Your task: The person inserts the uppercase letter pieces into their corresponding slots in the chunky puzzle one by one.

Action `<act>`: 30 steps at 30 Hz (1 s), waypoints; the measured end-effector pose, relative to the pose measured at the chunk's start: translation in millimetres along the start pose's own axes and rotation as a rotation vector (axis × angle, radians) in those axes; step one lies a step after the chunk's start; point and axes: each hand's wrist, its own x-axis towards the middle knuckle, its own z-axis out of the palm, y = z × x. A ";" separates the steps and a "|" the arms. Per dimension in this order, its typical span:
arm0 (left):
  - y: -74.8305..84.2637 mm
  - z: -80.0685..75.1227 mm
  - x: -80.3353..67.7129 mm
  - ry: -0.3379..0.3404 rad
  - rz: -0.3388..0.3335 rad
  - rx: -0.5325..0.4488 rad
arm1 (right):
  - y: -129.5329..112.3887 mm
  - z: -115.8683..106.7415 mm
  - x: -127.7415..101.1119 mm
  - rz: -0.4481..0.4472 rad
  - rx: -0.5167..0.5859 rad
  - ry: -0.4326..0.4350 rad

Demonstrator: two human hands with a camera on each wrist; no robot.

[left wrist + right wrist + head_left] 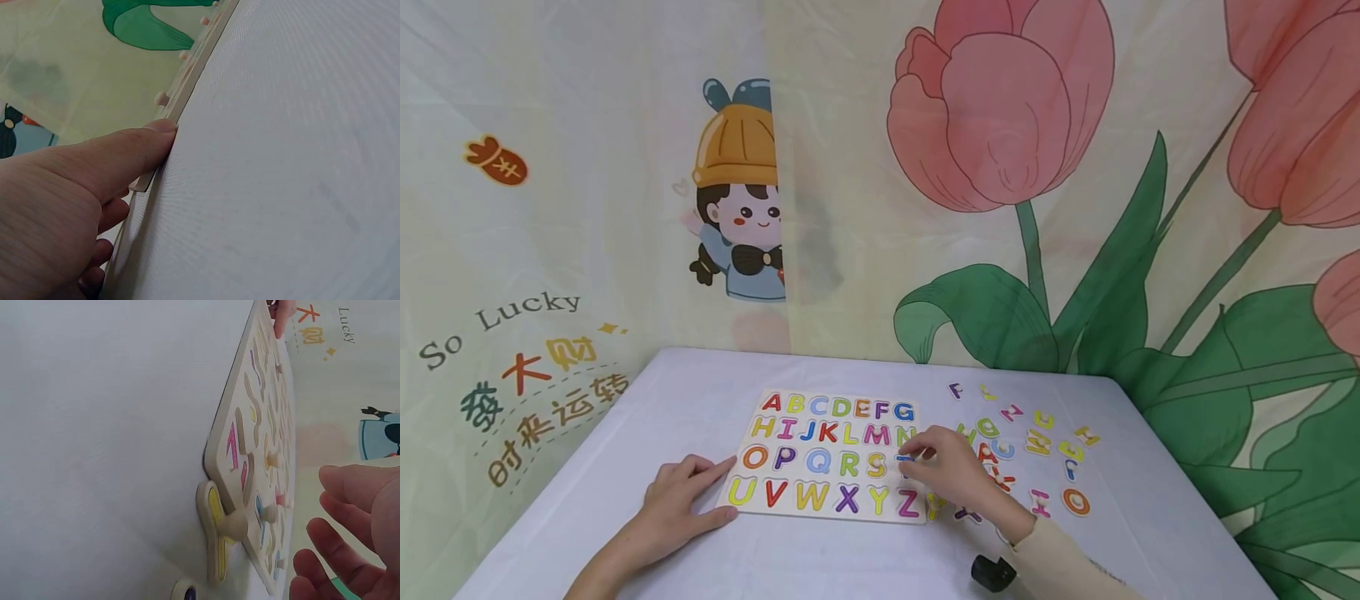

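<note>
While my left hand [673,508] rests flat at the nine o'clock edge of the alphabet board [831,456], fingers straight and holding nothing, its thumb touches the board's lower corner. The board lies at the centre of the white table [760,558]. At its three o'clock edge, my right hand [951,471] hovers relaxed and empty, beside the blue letter T [905,457], with loose letters [1037,446] scattered further toward three o'clock.

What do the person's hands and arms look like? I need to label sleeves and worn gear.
Both hands are bare. The right hand comes out of a cream long sleeve with a small black device by the wrist. The left hand shows no sleeve.
</note>
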 end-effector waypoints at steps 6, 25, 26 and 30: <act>-0.6 0.9 0.1 0.017 0.012 0.007 | 7.7 -10.9 -19.7 0.043 -0.032 0.029; -4.1 4.1 0.9 0.005 0.006 -0.003 | 28.4 -7.4 -53.5 0.053 -0.123 -0.004; -4.1 4.2 0.8 0.007 0.003 -0.003 | 28.8 -7.1 -53.9 0.053 -0.130 -0.002; -4.2 4.1 0.8 0.017 0.017 -0.003 | 29.4 -5.5 -54.6 0.051 -0.153 0.010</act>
